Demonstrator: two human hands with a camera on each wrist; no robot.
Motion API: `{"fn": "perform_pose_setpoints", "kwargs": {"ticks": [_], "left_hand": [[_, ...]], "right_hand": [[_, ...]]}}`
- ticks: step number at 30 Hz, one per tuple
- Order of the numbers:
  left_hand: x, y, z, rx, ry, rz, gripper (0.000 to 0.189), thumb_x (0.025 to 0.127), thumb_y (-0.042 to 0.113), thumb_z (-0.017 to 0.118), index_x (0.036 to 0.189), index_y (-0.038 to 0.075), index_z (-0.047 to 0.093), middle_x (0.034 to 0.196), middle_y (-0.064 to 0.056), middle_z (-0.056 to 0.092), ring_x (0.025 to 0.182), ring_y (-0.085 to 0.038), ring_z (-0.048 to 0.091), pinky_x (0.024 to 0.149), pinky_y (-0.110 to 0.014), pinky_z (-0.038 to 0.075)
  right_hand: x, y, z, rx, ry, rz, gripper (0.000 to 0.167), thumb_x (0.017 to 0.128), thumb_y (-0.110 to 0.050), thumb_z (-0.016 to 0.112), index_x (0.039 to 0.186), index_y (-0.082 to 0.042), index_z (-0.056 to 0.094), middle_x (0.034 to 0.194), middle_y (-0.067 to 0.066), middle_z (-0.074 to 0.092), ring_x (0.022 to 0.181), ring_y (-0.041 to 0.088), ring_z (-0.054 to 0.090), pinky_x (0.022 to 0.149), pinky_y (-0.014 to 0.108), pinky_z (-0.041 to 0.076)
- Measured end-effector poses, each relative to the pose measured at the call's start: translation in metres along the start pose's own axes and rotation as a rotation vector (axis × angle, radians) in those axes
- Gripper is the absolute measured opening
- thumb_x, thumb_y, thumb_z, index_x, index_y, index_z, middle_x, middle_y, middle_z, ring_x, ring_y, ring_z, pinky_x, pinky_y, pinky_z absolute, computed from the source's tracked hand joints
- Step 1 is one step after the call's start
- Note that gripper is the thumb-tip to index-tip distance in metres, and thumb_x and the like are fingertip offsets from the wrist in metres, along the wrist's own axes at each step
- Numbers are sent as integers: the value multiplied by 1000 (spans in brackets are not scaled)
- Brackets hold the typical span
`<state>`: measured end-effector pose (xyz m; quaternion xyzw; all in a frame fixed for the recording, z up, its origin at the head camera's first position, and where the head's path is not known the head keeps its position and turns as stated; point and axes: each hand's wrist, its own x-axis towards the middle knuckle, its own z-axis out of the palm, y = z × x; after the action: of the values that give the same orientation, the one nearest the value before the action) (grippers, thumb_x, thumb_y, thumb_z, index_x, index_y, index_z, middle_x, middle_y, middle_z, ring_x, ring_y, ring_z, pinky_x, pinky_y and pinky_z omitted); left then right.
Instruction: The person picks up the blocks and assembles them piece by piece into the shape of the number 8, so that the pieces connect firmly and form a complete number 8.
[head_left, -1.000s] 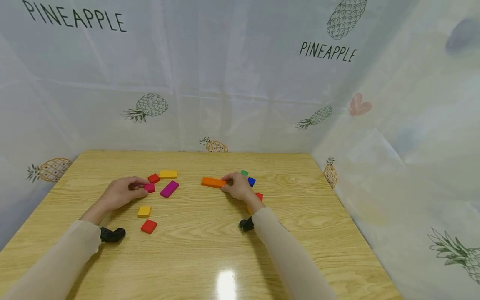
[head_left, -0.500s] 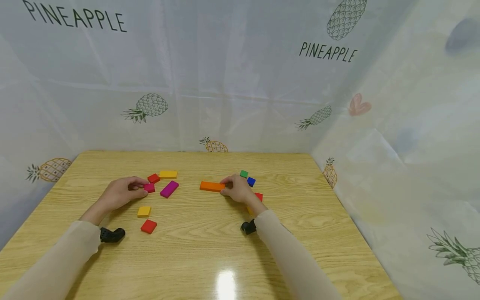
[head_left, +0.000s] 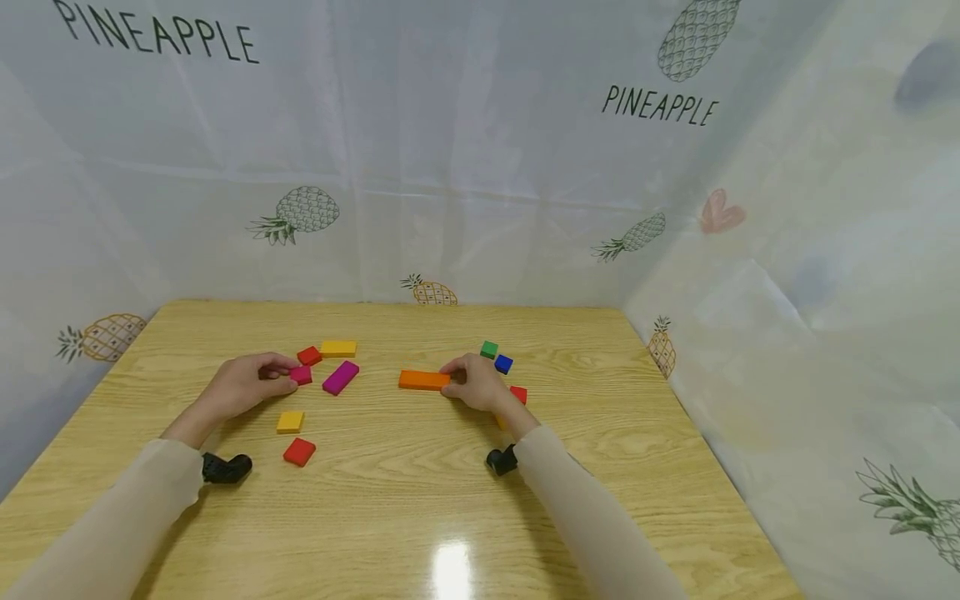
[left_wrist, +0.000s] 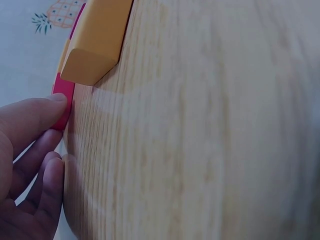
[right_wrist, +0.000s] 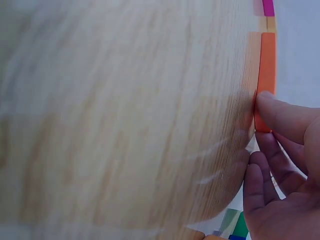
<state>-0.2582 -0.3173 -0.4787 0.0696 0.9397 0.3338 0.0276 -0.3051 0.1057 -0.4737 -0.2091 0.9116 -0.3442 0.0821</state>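
Between thumb and fingers my left hand [head_left: 251, 387] pinches a small pink block [head_left: 301, 375] on the table. Right beside that block lie a red block [head_left: 309, 356] and a longer magenta block [head_left: 341, 377]. My right hand [head_left: 477, 383] grips the right end of a long orange block [head_left: 422, 380], which lies flat and points left. In the right wrist view the thumb [right_wrist: 280, 112] presses the near side of the orange block [right_wrist: 266, 70]. The left wrist view shows the thumb [left_wrist: 37, 116] on the pink block's side.
A yellow block [head_left: 338, 349] lies behind the magenta one. Nearer me are a yellow square block [head_left: 290, 422] and a red one [head_left: 299, 452]. Beyond the right hand sit green [head_left: 489, 349] and blue [head_left: 504, 364] blocks; a red block [head_left: 518, 394] is partly behind the wrist.
My right hand has drawn the orange block slightly toward me and to the left, turning it more level across the table. The left hand stays in place on the pink block.
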Motion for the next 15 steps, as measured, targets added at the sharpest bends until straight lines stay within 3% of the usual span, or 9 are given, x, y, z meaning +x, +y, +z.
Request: {"fn": "perform_pose_setpoints", "kwargs": {"ticks": [15], "left_hand": [[1, 1, -1, 8, -10, 2, 52, 99, 41, 76, 137, 6, 68, 127, -18, 70, 115, -36, 64, 97, -57, 52]], "right_hand": [[-10, -5, 0, -13, -18, -49, 27, 97, -12, 79, 124, -8, 77, 125, 10, 70, 117, 26, 64, 105, 44, 52]]}}
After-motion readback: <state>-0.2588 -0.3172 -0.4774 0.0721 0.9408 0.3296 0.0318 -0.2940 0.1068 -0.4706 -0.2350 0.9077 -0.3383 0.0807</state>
